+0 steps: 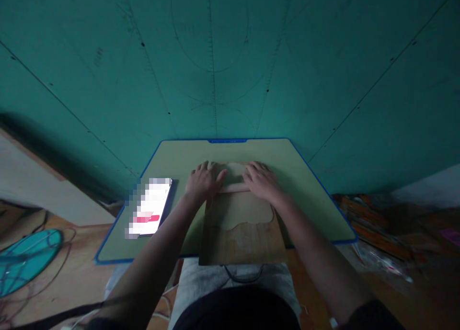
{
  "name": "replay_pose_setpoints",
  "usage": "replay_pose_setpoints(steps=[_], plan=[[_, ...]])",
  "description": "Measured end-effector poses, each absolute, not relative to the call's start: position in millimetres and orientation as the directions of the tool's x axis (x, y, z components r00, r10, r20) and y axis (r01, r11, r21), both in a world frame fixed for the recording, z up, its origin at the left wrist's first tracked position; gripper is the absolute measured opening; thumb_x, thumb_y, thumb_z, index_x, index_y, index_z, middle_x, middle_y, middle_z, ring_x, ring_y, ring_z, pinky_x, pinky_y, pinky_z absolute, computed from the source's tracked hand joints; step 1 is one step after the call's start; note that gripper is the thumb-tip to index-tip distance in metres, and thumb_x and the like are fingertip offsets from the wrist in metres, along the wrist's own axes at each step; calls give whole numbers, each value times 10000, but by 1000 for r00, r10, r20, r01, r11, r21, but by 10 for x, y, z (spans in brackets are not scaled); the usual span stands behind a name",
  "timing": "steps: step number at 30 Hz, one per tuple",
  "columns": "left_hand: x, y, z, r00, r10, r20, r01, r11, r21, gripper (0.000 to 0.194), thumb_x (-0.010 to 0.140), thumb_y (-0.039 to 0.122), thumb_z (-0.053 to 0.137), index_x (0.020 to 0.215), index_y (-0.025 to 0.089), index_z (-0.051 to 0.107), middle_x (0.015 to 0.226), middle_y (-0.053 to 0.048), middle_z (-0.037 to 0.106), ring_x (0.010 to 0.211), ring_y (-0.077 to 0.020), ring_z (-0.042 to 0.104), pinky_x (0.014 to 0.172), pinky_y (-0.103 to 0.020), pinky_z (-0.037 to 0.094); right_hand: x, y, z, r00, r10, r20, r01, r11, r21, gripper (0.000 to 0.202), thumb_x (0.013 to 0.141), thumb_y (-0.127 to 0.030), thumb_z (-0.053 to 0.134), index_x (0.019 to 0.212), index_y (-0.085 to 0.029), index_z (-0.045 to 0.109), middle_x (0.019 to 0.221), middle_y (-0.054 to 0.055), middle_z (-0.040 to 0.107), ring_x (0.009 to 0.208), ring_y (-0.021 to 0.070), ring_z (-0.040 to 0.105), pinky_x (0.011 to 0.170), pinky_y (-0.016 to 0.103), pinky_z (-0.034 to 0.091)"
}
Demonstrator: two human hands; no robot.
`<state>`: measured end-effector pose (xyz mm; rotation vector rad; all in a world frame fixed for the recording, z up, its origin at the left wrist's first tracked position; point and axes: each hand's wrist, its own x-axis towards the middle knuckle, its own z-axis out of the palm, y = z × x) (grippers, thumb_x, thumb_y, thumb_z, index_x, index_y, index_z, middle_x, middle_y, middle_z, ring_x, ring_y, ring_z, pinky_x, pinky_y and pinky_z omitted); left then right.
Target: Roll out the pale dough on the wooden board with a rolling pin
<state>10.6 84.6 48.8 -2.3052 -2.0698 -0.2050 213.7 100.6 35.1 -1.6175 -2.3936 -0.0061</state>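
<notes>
A pale wooden rolling pin lies crosswise on a thin, light sheet of dough. My left hand is closed over the pin's left end, its thumb pointing inward. Over the right end, my right hand is closed too, with its fingers bent forward. Both palms hide the ends of the pin. Beneath the dough is a brown wooden board, its near edge sticking out past the table's front edge. The dough's outline is uneven, and part of it reaches beyond the pin on the far side.
The board rests on a small greenish-yellow table with a blue rim. On its left side lies a lit phone, partly blurred. A green wall stands right behind. Cables and a teal round object are at lower left; clutter fills the right floor.
</notes>
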Motion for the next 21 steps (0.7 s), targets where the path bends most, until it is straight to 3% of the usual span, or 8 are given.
replay_pose_setpoints(steps=[4,8,11,21], plan=[[125,739,482,71,992,109,996,-76,43,418,1026,441,448,1304,168,603,1309,-174,646,1165,-323,634,913,-411,509,2156,910,316,-338,912,231,926,366,-93,268,1023,-251,426,1138,-166,652,1231,133,672,1112,277,594,903,391,420],[166,468,477,55,992,111,998,-58,24,340,1030,336,387,1083,118,642,1083,-189,672,1066,-333,637,868,-410,498,2240,611,230,-344,867,361,926,377,-25,253,1040,-329,446,950,-191,638,990,114,672,952,275,588,803,386,373],[174,333,474,54,993,108,998,-57,24,298,1022,270,369,1031,131,633,1007,-171,676,986,-309,651,818,-387,493,2286,459,180,-341,836,430,920,390,-30,257,1046,-314,443,874,-209,603,893,88,649,879,260,578,769,375,345],[149,124,454,98,987,128,994,-104,42,289,1019,227,358,959,169,635,897,-122,697,886,-272,658,730,-354,467,2266,267,194,-282,847,450,921,371,-122,237,1014,-217,410,820,-242,543,851,84,623,846,270,546,754,380,326]])
